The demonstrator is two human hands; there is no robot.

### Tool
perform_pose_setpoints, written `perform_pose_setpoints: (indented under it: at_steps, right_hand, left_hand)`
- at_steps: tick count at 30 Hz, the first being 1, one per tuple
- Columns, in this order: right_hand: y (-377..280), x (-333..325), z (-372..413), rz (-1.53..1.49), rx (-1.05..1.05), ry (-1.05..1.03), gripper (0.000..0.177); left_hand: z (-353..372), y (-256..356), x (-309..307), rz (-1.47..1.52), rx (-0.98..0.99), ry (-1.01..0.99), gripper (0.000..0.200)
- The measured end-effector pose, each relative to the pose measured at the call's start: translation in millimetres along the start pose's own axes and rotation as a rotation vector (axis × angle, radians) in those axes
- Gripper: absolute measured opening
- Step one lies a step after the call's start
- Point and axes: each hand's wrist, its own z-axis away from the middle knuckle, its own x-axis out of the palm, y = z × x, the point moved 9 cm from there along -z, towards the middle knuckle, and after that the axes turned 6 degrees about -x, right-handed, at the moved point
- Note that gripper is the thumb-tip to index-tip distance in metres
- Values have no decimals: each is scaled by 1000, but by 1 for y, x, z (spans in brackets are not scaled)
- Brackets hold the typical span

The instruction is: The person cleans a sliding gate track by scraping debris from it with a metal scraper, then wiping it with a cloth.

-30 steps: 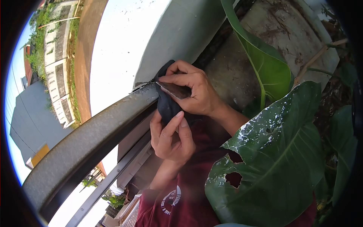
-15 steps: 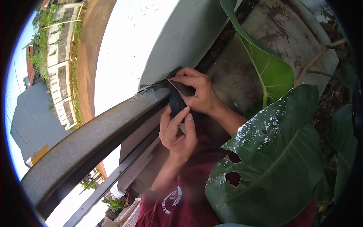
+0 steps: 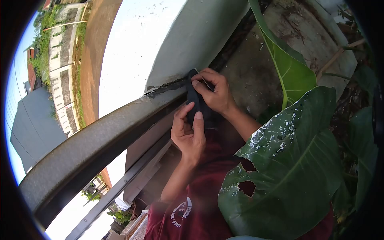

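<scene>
My right hand (image 3: 215,91) is closed, its thumb and fingers pinching the upper part of a dark, folded cloth-like piece (image 3: 193,92). A thin, flat edge shows between those fingers; what it belongs to is mostly hidden. Below it, my left hand (image 3: 188,134) has a fingertip and thumb on either side of the dark piece's lower end, with the other fingers curled. The piece hangs by the end of a grey metal rail (image 3: 112,128), where the rail meets a white wall (image 3: 188,44). Chipped, dark-stained paint marks that joint.
A large green leaf (image 3: 288,172) with white specks and holes covers the lower right. Another leaf (image 3: 298,78) stands near my right forearm. Behind lies a dirty concrete slab (image 3: 276,36). A lower metal bar (image 3: 116,192) runs beneath the rail. Outside are a road and a block wall (image 3: 62,60).
Both hands and the dark piece have shifted slightly away from the rail's end. My left finger and thumb have spread a little, and the flat piece in my right hand now appears edge-on.
</scene>
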Motion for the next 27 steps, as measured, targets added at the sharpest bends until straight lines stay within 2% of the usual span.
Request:
perform_pose_setpoints:
  at_steps: [3, 4, 6, 9, 12, 15, 18, 21, 24, 27]
  right_hand:
    - [-2, -2, -3, -1, 48, 0, 4]
    - [-10, -4, -5, 11, 7, 41, 4]
    - [-26, -9, -10, 36, -73, 125, 6]
    - [-38, -8, -16, 37, -81, 119, 9]
    - [-50, 5, -23, 39, -124, -99, 13]
    - [-39, 3, -17, 55, 13, -138, 15]
    - [-17, -7, -11, 224, 273, -242, 15]
    - [-5, -11, -11, 312, 306, -305, 21]
    - [1, 0, -2, -114, 359, -238, 26]
    - [-56, 11, -11, -233, -47, -125, 21]
  left_hand:
    - [-8, -7, 0, 170, -145, 14, 29]
    - [-10, -14, 1, 258, -208, 5, 26]
    - [-10, -21, -1, 286, -239, -12, 27]
    - [-8, -21, -4, 309, -228, -27, 26]
    - [-4, -21, -7, 334, -214, -16, 24]
    - [4, -13, -13, 252, -240, 18, 22]
    - [5, 5, -15, 191, -65, 24, 21]
    - [7, 22, -13, 119, 109, -3, 21]
    - [9, 41, -11, -39, 285, -1, 22]
    - [22, 67, -12, -139, 453, 53, 24]
